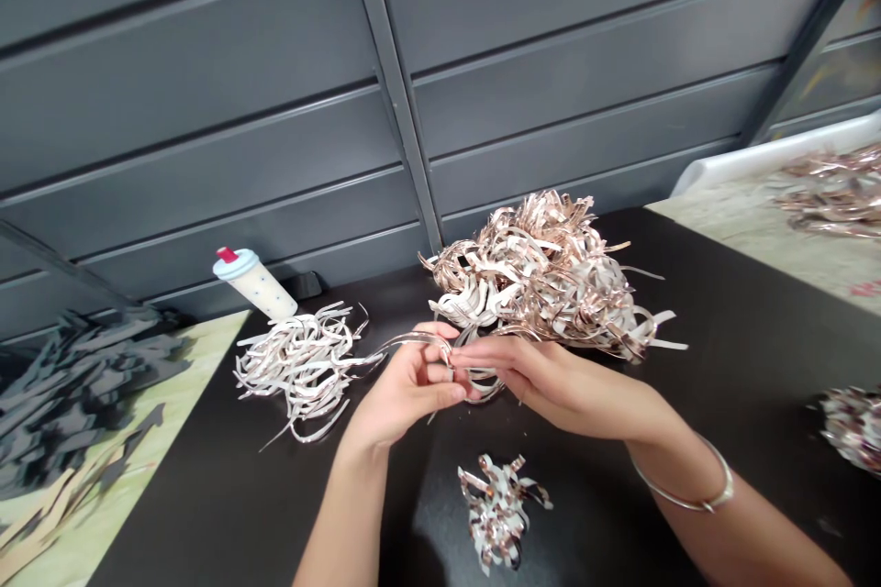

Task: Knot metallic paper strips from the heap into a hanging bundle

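Observation:
My left hand (403, 390) is closed around thin shiny strips (413, 337), its fingers curled and the thumb below. Opposite it, my right hand (557, 381), with a bangle at the wrist, has its fingers pressed together at the same strips. The fingertips of both hands nearly meet, and part of the strips is hidden between them. Some strips run left toward a loose white pile of strips (299, 371). Just behind my hands lies a large tangled heap of rose-gold and white strips (551, 280). Nearer me rests a small curled bunch of strips (499, 509).
A white cup with a blue lid (258, 284) leans at the back left. Grey scraps (75, 404) cover a light green sheet on the left. More shiny strips (836, 188) lie at the far right, and another bunch (853, 426) below. A grey panelled wall (275, 128) borders the black table.

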{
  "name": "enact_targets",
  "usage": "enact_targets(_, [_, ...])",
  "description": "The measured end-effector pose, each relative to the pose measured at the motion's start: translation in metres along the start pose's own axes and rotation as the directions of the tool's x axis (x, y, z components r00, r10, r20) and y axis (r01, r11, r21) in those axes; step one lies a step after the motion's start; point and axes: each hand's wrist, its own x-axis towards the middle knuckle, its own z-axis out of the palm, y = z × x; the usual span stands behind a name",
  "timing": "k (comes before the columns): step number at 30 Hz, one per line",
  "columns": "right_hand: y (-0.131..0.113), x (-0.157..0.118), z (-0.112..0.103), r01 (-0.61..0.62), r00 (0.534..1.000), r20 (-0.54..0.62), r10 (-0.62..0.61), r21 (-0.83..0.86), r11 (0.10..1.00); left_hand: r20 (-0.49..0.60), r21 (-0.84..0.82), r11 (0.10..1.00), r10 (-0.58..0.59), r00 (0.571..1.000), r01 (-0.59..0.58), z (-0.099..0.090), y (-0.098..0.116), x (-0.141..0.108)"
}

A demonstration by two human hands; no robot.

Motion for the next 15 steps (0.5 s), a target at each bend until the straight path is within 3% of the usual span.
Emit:
enact_targets(3, [0.001, 0.000, 0.002, 0.022, 1.000, -0.011, -0.023, -0.012, 1.000, -0.097, -0.005, 1.000, 0.018, 0.995, -0.018, 0.004, -0.001, 0.003])
enact_targets(11, [0.008, -0.003, -0.014, -0.001, 1.000, 0.031, -0.003, 0.137, 0.991, 0.019, 0.017, 0.998, -0.060, 0.998, 0.060, 0.001, 0.000, 0.002])
enact_targets(15, [0.016, -0.007, -0.023, -0.008, 1.000, 0.011, 0.005, 0.308, 0.951, 0.056, 0.011, 0.996, -0.087, 0.995, 0.086, -0.001, 0.002, 0.000])
